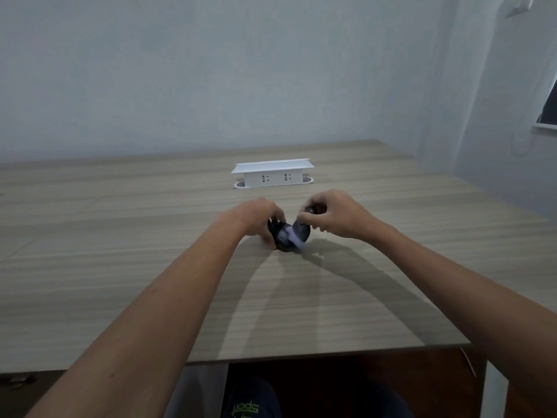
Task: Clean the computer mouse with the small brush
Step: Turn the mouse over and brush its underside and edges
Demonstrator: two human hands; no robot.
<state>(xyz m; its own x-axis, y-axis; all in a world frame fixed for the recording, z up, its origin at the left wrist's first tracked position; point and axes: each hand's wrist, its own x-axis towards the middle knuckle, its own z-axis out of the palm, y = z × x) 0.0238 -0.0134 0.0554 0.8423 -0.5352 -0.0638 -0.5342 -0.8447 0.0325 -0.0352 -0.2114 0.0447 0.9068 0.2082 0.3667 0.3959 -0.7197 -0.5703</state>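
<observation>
A black computer mouse (281,236) rests on the wooden table (120,236), a little in front of the middle. My left hand (259,218) grips it from the left side. My right hand (334,214) holds a small dark brush (303,229) with pale bristles (294,236) that touch the mouse's right side. The brush's dark top end (310,210) shows between my right fingers. Much of the mouse is hidden under both hands.
A white pop-up power socket box (272,174) stands on the table behind the hands. A grey wall runs along the table's far edge, and the table's right edge lies near a window corner (548,116). My knees show below the near edge.
</observation>
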